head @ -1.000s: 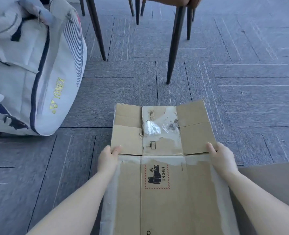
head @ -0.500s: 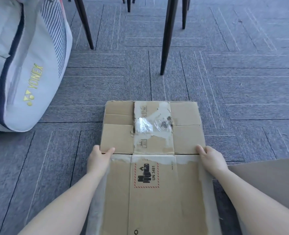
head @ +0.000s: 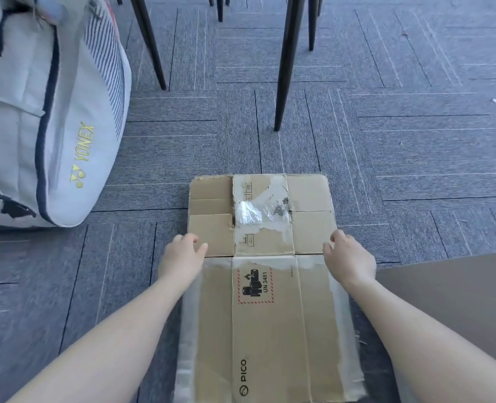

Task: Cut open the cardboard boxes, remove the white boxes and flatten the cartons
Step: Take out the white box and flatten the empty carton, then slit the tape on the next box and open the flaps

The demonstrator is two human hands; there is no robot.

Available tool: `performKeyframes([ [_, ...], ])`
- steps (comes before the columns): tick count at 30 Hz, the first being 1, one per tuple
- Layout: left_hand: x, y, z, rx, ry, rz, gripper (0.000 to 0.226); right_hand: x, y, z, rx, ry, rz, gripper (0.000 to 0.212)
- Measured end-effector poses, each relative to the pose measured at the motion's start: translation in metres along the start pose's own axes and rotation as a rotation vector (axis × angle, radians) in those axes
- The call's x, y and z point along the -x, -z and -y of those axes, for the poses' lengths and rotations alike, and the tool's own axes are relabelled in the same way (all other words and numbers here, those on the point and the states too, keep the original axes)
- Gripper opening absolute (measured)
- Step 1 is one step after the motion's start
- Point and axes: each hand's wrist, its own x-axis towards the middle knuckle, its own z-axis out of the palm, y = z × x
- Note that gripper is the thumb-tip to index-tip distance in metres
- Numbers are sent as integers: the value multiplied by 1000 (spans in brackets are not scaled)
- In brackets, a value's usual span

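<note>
- flaps (head: 259,215) of the carton (head: 265,321) were tilted up a second ago, now they lie flat on the floor
- left hand (head: 182,257) has let go of the edge; fingers spread loose, tips resting at the fold by the left flap
- right hand (head: 347,257) same deal, fingers relaxed and apart over the right edge
- carton lies flat on grey carpet (head: 415,170), crumpled tape (head: 248,212) on the far flaps
- white yonex bag (head: 52,117) to the left, chair legs (head: 287,62) behind, another brown sheet (head: 459,301) on the right
</note>
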Motion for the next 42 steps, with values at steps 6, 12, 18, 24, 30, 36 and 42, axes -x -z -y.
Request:
performKeyframes([
  [6, 105, 111, -69, -158, -287, 82, 28, 98, 117, 50, -27, 179, 6, 26],
  [12, 209, 249, -145, -423, -539, 118, 32, 204, 277, 76, 86, 380, 40, 27],
  [18, 303, 363, -220, -610, -729, 96, 29, 296, 418, 76, 137, 390, 26, 28],
  [24, 392, 431, -273, -668, -893, 94, 31, 374, 524, 36, 79, 215, -81, 21],
  [30, 469, 455, -356, -688, -1122, -11, 31, 438, 614, -49, -89, -42, -280, 20],
  [36, 537, 447, -451, -729, -1291, -95, 30, 481, 654, -152, -177, -263, -383, 30],
  [42, 588, 416, -526, -593, -1329, -93, 42, 512, 667, -241, -277, -465, -474, 33],
])
